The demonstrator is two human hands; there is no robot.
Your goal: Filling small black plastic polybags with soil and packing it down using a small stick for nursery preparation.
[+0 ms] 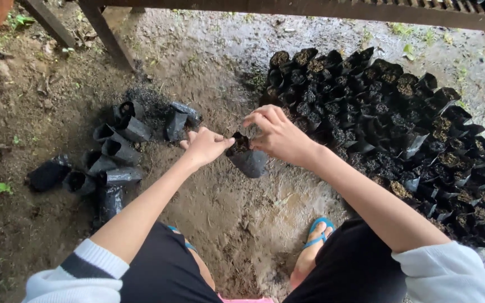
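Gripping small black soil-filled bag (247,158) at rim, left hand (204,147) and right hand (278,136) pinching, keeping mouth open; hovering above dirt ground (237,213).

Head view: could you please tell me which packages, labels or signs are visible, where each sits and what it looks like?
Held bag: centre, between left hand and right hand; small black plastic pouch, soil-filled.
Packed bags: right, dense upright black cluster.
Loose bags: left, black, lying scattered.
No labels or signs.

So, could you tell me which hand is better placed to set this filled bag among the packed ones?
Probably the right hand: it grips the filled bag on the side where the packed bags stand; the left hand is farther off.
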